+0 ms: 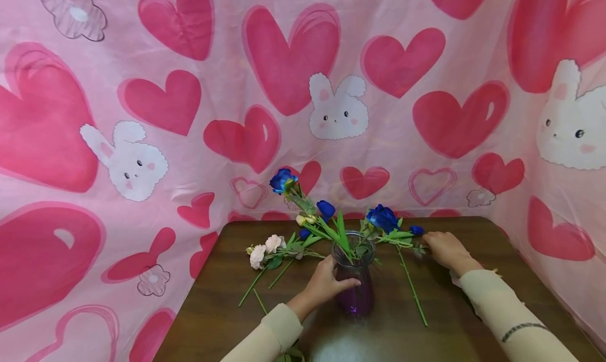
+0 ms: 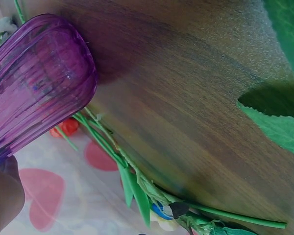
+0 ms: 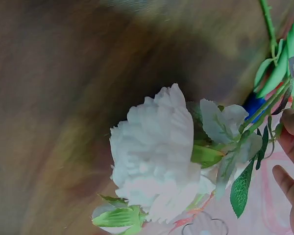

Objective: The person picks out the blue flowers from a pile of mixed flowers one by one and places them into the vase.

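A purple glass vase stands upright, and my left hand grips its side with the thumb across the front. The left wrist view shows the ribbed vase tilted in the picture, the hand at its lower left. Green leaves rise from its mouth, near a blue rose and a blue tulip. My right hand reaches to flowers at the right, beside a small blue bud. In the right wrist view its fingers stand apart close to leafy stems.
Pale pink flowers lie left of the vase with several loose stems. A large blue flower lies to its right, near a bare green stem. A white flower fills the right wrist view. A patterned cloth hangs behind the brown table.
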`<state>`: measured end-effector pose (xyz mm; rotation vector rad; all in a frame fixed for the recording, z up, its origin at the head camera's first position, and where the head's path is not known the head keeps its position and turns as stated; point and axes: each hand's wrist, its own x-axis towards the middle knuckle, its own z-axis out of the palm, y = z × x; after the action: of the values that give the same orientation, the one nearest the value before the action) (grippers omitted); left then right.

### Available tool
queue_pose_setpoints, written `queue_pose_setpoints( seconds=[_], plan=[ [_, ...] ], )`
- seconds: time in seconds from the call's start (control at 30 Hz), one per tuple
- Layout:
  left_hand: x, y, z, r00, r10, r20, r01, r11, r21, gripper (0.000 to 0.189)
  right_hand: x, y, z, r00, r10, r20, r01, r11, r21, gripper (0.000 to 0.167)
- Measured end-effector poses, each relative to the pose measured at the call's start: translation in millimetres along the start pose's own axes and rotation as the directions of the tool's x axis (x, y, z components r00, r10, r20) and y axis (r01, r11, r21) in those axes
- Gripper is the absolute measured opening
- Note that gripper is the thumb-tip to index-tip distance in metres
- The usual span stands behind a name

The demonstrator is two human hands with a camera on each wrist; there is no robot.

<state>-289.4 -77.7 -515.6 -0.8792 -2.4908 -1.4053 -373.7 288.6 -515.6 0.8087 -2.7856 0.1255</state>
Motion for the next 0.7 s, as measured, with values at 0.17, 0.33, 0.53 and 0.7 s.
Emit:
queue_pose_setpoints(
  seconds=[0.17, 0.33, 0.53, 0.7],
  plan=[
    [0.6, -1.6, -0.2, 1.0, 0.005, -0.004, -0.005, 1.0, 0.0, 0.071, -13.2, 8.1, 0.3, 1.0, -0.016, -0.016, 0.015, 0.999, -0.038, 0.026],
    [1.0, -4.1, 0.9, 1.0, 0.025, -0.006, -0.025, 1.0, -0.004, 0.069, -26.0, 17.8, 4.5, 1.0, -0.016, -0.013, 0.015, 0.998, -0.066, 0.028],
    [0.5, -2.9, 0.8, 1.0, 0.027, -0.007, -0.027, 1.0, -0.005, 0.069, -37.0, 23.1, 9.9, 0.999, -0.022, -0.034, 0.02, 0.998, -0.058, 0.028],
    [0.1, -1.0, 0.2, 1.0, 0.012, 0.001, -0.012, 1.0, -0.014, 0.069, -40.8, 21.6, 12.5, 0.999, -0.024, -0.044, 0.021, 0.998, -0.067, 0.027]
  ],
)
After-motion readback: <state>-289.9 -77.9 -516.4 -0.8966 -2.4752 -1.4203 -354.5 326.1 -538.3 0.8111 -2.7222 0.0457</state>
